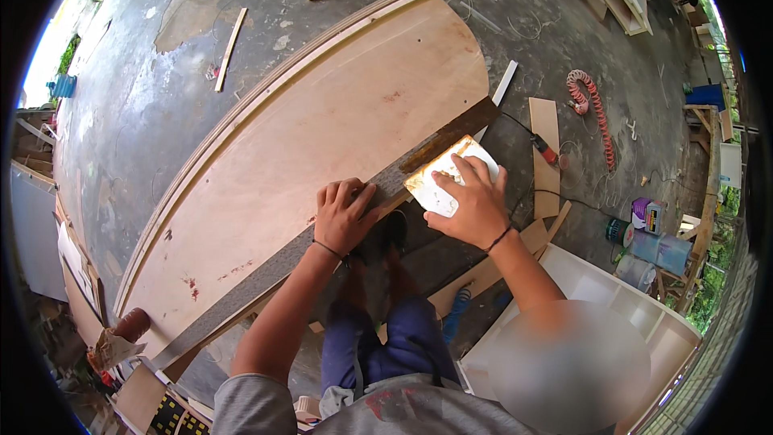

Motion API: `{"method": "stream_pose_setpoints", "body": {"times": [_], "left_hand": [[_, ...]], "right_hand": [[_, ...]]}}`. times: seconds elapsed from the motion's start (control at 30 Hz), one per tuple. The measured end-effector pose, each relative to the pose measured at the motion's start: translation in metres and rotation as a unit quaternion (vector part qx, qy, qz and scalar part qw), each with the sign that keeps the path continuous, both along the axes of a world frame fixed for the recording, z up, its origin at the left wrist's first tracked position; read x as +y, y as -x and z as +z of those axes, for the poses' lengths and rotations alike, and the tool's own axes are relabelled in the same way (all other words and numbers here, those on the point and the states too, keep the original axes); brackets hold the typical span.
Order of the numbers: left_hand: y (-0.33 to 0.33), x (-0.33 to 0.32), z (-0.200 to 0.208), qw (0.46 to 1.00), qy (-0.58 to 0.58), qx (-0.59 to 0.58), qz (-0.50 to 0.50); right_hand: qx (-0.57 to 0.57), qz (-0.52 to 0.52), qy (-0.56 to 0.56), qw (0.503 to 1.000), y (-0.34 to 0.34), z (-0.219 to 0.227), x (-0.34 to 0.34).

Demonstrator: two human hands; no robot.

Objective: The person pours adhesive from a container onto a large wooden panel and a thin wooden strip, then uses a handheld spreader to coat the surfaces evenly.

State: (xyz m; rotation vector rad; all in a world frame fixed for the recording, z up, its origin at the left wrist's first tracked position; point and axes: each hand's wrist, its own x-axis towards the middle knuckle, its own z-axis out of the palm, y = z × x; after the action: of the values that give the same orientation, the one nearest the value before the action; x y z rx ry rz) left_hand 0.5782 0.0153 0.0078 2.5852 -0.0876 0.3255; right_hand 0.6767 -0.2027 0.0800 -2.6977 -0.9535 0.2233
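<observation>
A large curved plywood panel [354, 97] stretches diagonally across the space before me. Along its near side runs a speckled grey strip [258, 294], darkened by a wet-looking brown smear [451, 145] toward the right end. My left hand [345, 213] is curled over this near edge, fingers bent on top. In my right hand [473, 201] is a flat white spreader [441, 185], its edge coated with amber glue and resting against the strip at the brown smear. My right fingers lie over its face; the thumb is at its lower side.
A brown can [133, 324] stands at the panel's left end. On the floor to the right are a red-and-black power tool [544, 149] with its cord, a coiled red hose [597, 117] and several paint containers [646, 215]. A white cabinet frame [620, 306] lies near my right elbow.
</observation>
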Motion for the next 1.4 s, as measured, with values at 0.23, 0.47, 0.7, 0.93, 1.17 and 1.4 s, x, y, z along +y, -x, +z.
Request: {"method": "stream_pose_setpoints", "body": {"times": [0.23, 0.47, 0.7, 0.93, 1.17, 1.4], "left_hand": [[-0.003, -0.003, -0.003, 1.000, 0.004, 0.008, -0.011], [0.002, 0.001, -0.004, 1.000, 0.007, 0.021, -0.009], [0.000, -0.002, -0.004, 1.000, 0.003, 0.019, -0.011], [-0.002, -0.003, -0.008, 1.000, -0.007, 0.002, -0.001], [-0.024, -0.016, 0.008, 0.998, 0.051, 0.010, 0.018], [0.034, 0.020, 0.012, 0.998, 0.011, 0.035, 0.049]], "right_hand": [[-0.045, -0.006, -0.008, 0.999, -0.007, -0.017, 0.020], [-0.011, 0.000, 0.015, 1.000, -0.002, -0.007, 0.019], [-0.012, -0.018, 0.035, 0.999, -0.006, -0.007, 0.021], [0.042, -0.057, 0.093, 0.993, 0.018, 0.011, -0.025], [-0.040, -0.068, -0.047, 0.996, 0.030, 0.016, -0.006], [-0.054, -0.001, -0.052, 0.997, 0.052, -0.029, 0.043]]}}
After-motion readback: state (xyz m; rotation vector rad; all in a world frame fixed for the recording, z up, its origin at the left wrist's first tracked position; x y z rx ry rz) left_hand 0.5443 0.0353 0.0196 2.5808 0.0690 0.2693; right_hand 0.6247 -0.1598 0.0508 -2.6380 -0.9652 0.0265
